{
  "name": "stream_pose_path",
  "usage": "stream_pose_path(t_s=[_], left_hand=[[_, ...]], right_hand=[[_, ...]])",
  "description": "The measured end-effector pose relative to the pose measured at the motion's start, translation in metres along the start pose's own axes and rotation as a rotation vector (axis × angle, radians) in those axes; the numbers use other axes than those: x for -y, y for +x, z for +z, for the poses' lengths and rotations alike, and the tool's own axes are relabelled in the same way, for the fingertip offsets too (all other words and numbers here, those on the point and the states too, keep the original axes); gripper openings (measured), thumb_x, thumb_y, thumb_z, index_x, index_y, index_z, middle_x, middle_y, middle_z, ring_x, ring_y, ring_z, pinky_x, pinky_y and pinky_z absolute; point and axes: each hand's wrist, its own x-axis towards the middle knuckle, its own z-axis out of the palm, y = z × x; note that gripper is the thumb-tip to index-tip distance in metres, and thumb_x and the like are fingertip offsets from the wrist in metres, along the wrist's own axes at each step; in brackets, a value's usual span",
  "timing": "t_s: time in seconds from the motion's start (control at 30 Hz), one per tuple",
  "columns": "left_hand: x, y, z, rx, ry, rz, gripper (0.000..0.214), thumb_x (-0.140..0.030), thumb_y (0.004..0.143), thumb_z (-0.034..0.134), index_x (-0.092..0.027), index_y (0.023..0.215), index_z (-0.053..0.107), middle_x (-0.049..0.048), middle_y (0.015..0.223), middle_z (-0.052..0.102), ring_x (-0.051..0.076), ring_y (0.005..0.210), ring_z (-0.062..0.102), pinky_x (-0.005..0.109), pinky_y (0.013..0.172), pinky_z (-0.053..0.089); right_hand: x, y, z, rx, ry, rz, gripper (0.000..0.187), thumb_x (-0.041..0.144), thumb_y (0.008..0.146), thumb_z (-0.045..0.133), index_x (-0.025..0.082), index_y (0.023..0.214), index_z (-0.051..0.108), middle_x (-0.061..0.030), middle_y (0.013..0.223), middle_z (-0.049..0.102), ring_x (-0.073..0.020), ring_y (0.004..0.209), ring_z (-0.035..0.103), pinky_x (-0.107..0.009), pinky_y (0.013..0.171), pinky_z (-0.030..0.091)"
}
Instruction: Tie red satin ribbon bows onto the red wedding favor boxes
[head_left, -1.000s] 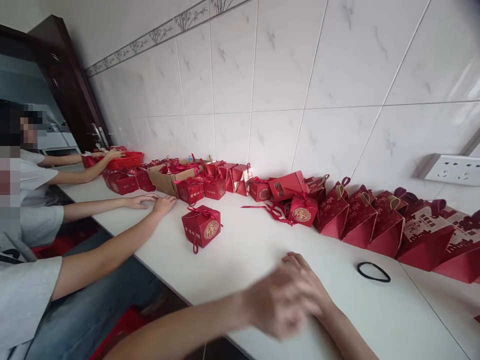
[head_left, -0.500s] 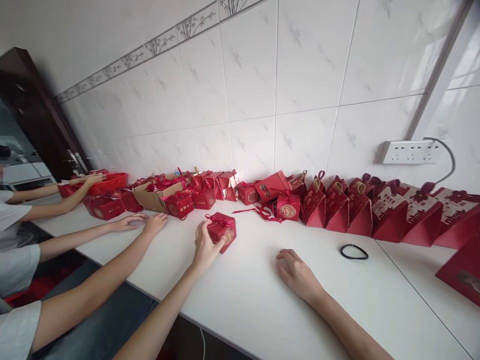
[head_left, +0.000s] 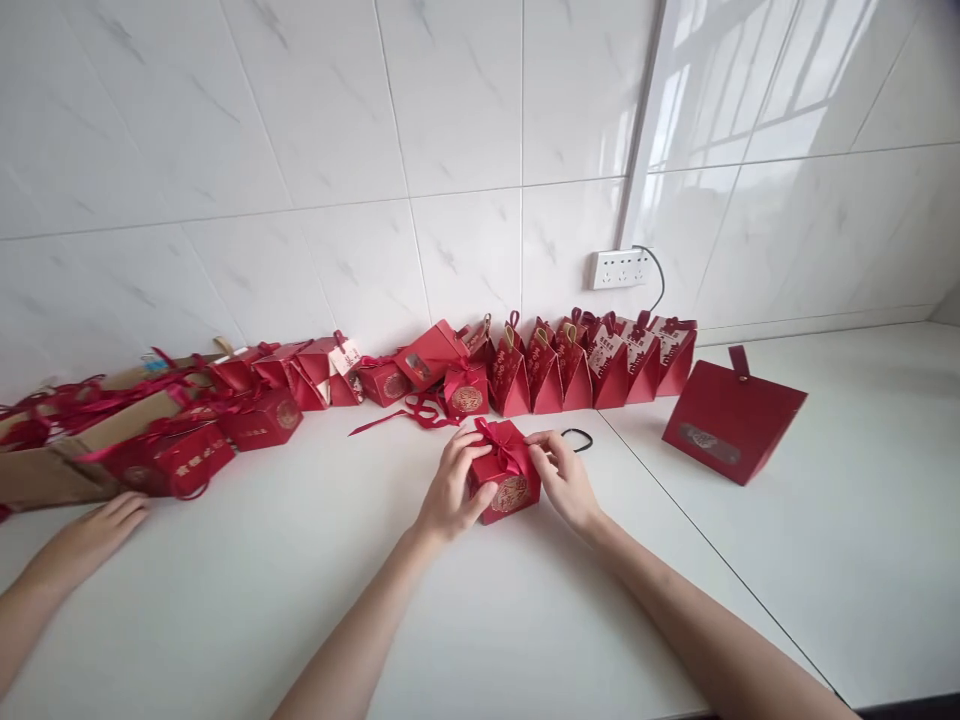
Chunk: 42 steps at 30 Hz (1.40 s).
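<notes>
Head view shows your left hand [head_left: 450,492] wrapped around the left side of a small red box [head_left: 511,492], thumb on its front and fingers at its top edge. That grip is closed on the box. Your right hand [head_left: 564,482] sits against the box's other side, its fingertips [head_left: 541,442] curled at the ribbon bow [head_left: 499,445] on the lid. Whether that grip pinches the ribbon or only touches it cannot be told. The box stands on the white table [head_left: 300,600] right between your two grips, its round gold emblem facing you.

Just beyond your right grip lies a black hair tie [head_left: 581,436]. Further beyond both grips, a row of red gift boxes [head_left: 570,365] lines the tiled wall, with a loose red ribbon [head_left: 409,412] in front of it. Well to the right of your right grip lies a flat red pouch [head_left: 731,420]. Far to the left of your left grip, another person's hand [head_left: 97,522] rests on the table near a cardboard carton [head_left: 67,450].
</notes>
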Motion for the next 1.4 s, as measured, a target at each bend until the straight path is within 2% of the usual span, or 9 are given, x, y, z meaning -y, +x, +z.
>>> stream_pose_path(t_s=[0.17, 0.37, 0.47, 0.63, 0.7, 0.8, 1.03, 1.2, 1.4], left_hand=[[0.006, -0.011, -0.013, -0.099, -0.001, -0.053, 0.045, -0.040, 0.089, 0.045, -0.018, 0.127, 0.039, 0.0171, 0.139, 0.036, 0.029, 0.135, 0.032, 0.049, 0.109, 0.033], [0.016, -0.010, -0.003, -0.107, -0.301, -0.446, 0.049, -0.037, 0.088, 0.036, -0.017, 0.132, 0.027, 0.0179, 0.138, 0.041, 0.027, 0.130, 0.040, 0.049, 0.106, 0.036], [0.014, -0.007, 0.004, -0.189, -0.386, -0.639, 0.044, -0.033, 0.087, 0.041, -0.019, 0.127, 0.030, 0.0161, 0.133, 0.046, 0.025, 0.126, 0.045, 0.045, 0.104, 0.038], [-0.002, -0.002, 0.005, -0.412, -0.378, -0.792, 0.033, -0.038, 0.084, 0.048, -0.021, 0.112, 0.043, 0.0133, 0.129, 0.048, 0.025, 0.123, 0.046, 0.040, 0.099, 0.042], [-0.010, 0.000, 0.005, -0.388, -0.422, -0.806, 0.034, -0.041, 0.084, 0.049, -0.021, 0.111, 0.044, 0.0128, 0.126, 0.051, 0.024, 0.120, 0.049, 0.039, 0.097, 0.043], [-0.018, 0.000, 0.005, -0.326, -0.514, -0.750, 0.037, -0.044, 0.084, 0.051, -0.020, 0.110, 0.045, 0.0123, 0.123, 0.054, 0.023, 0.116, 0.052, 0.038, 0.094, 0.045], [-0.016, 0.003, -0.004, -0.208, -0.546, -0.770, 0.039, -0.053, 0.081, 0.050, -0.019, 0.099, 0.056, 0.0073, 0.099, 0.066, 0.022, 0.097, 0.061, 0.033, 0.083, 0.048], [-0.011, 0.008, -0.012, -0.204, -0.590, -0.802, 0.030, -0.048, 0.071, 0.062, -0.018, 0.073, 0.056, -0.0011, 0.068, 0.056, 0.015, 0.069, 0.054, 0.025, 0.067, 0.043], [-0.012, 0.011, -0.016, -0.146, -0.774, -0.850, 0.033, -0.047, 0.069, 0.062, -0.018, 0.066, 0.049, -0.0025, 0.063, 0.050, 0.011, 0.060, 0.047, 0.022, 0.058, 0.041]], right_hand=[[-0.002, -0.002, -0.003, 0.162, -0.199, -0.299, 0.021, 0.038, 0.087, 0.049, 0.020, 0.097, 0.053, -0.0071, 0.095, 0.055, -0.0183, 0.084, 0.056, -0.035, 0.077, 0.050], [0.002, -0.012, 0.002, 0.217, -0.168, -0.313, 0.021, 0.035, 0.087, 0.050, 0.020, 0.102, 0.052, -0.0080, 0.098, 0.052, -0.0172, 0.082, 0.056, -0.035, 0.074, 0.052], [0.005, -0.014, 0.000, 0.287, -0.066, -0.255, 0.019, 0.037, 0.089, 0.046, 0.020, 0.089, 0.054, -0.0053, 0.085, 0.058, -0.0168, 0.074, 0.056, -0.034, 0.070, 0.051], [0.003, -0.005, 0.000, -0.089, 0.047, -0.016, 0.027, 0.046, 0.086, 0.044, 0.021, 0.080, 0.052, -0.0056, 0.091, 0.057, -0.0185, 0.081, 0.056, -0.033, 0.071, 0.049], [0.000, 0.000, 0.000, -0.173, 0.002, 0.046, 0.027, 0.045, 0.083, 0.047, 0.021, 0.091, 0.054, -0.0073, 0.101, 0.056, -0.0203, 0.090, 0.055, -0.035, 0.076, 0.048], [-0.001, 0.004, 0.000, -0.090, 0.034, 0.134, 0.034, 0.046, 0.083, 0.046, 0.021, 0.105, 0.053, -0.0073, 0.105, 0.059, -0.0196, 0.088, 0.057, -0.035, 0.074, 0.048], [0.003, 0.004, -0.001, 0.018, 0.174, 0.250, 0.041, 0.060, 0.082, 0.044, 0.020, 0.072, 0.047, 0.0033, 0.060, 0.047, -0.0124, 0.053, 0.045, -0.027, 0.052, 0.040], [0.005, 0.006, -0.003, 0.117, 0.263, 0.284, 0.047, 0.064, 0.072, 0.058, 0.021, 0.065, 0.040, 0.0062, 0.056, 0.042, -0.0100, 0.050, 0.040, -0.025, 0.050, 0.034], [0.006, 0.009, -0.009, 0.278, 0.429, 0.338, 0.049, 0.062, 0.072, 0.060, 0.019, 0.059, 0.041, 0.0048, 0.057, 0.041, -0.0093, 0.052, 0.041, -0.025, 0.053, 0.037]])
